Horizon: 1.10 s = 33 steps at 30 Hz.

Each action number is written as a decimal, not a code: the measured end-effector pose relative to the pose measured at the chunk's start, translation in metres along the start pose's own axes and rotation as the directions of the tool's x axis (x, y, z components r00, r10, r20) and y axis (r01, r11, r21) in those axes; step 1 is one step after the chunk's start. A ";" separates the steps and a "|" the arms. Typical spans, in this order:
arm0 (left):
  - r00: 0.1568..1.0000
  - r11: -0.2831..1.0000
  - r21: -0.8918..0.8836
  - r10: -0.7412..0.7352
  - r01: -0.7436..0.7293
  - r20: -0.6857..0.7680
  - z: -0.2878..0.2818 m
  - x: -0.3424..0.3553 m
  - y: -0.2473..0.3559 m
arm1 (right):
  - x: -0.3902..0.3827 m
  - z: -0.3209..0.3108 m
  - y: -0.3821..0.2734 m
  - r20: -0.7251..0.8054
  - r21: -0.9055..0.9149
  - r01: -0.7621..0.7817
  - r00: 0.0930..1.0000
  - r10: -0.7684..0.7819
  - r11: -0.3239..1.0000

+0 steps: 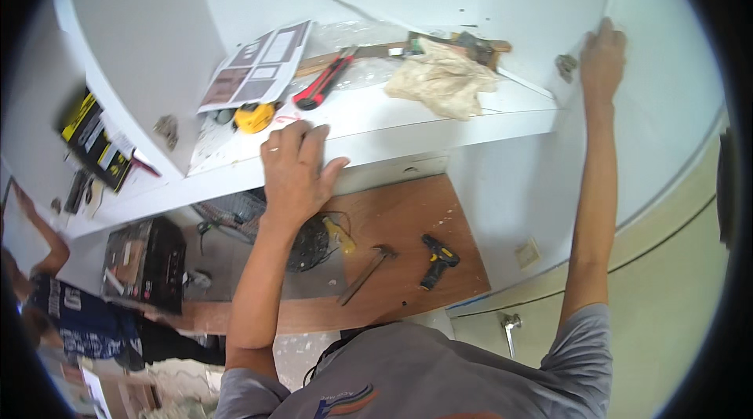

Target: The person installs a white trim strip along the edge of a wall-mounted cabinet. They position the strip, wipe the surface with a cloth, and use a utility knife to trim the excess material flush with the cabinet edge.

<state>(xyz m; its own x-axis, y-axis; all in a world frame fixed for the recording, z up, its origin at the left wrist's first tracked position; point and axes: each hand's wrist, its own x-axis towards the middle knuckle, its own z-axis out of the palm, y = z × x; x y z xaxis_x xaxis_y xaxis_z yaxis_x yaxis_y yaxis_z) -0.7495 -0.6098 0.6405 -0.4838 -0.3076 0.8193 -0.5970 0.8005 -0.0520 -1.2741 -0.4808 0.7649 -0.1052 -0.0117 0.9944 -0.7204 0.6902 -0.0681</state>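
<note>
My left hand (294, 172) rests on the front edge of a white shelf (369, 137), its fingers spread and holding nothing. Raised at the right, my right hand (603, 66) is closed around the edge of a white side panel (533, 184); its fingertips are partly hidden. Just beyond my left hand lie a yellow tape measure (255, 117) and a red and black utility knife (325, 80). A printed sheet (259, 66) sits behind the tape. Farther right on the shelf is a crumpled beige cloth (443, 80), beside wood strips and small scraps.
Below, a brown wooden board (408, 207) bears a hammer (367, 274), a cordless drill (438, 261) and a yellow-handled tool (341, 235). A black box (143, 266) stands left. At far left, another person (86, 317) reaches toward the cabinet. A door handle (511, 329) is lower right.
</note>
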 end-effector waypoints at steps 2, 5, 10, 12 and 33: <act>1.000 1.000 -0.010 -0.005 0.005 -0.003 0.005 0.001 -0.019 | 0.001 -0.013 -0.015 0.102 0.001 -0.056 0.993 0.056 0.998; 1.000 0.998 -0.061 -0.015 0.015 0.008 0.008 0.004 -0.019 | 0.004 -0.022 -0.020 0.143 0.013 -0.088 0.986 0.085 0.996; 0.999 0.997 -0.071 -0.030 0.032 0.028 0.007 0.006 -0.016 | 0.002 -0.011 0.005 0.068 -0.024 -0.027 0.997 0.028 0.999; 0.999 0.995 -0.096 -0.024 0.027 0.029 0.009 0.005 -0.016 | -0.004 -0.004 0.018 0.019 -0.098 0.084 0.996 -0.082 0.992; 1.000 0.991 -0.130 -0.018 0.019 0.013 0.016 -0.008 -0.027 | -0.171 0.017 0.015 0.192 0.049 -0.165 0.969 0.152 0.985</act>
<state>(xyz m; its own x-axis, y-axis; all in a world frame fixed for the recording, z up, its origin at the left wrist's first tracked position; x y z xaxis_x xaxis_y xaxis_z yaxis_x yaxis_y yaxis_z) -0.7400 -0.6377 0.6265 -0.4816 -0.3284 0.8125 -0.5177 0.8547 0.0385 -1.2781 -0.4809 0.5921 -0.3436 -0.0451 0.9380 -0.7259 0.6465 -0.2348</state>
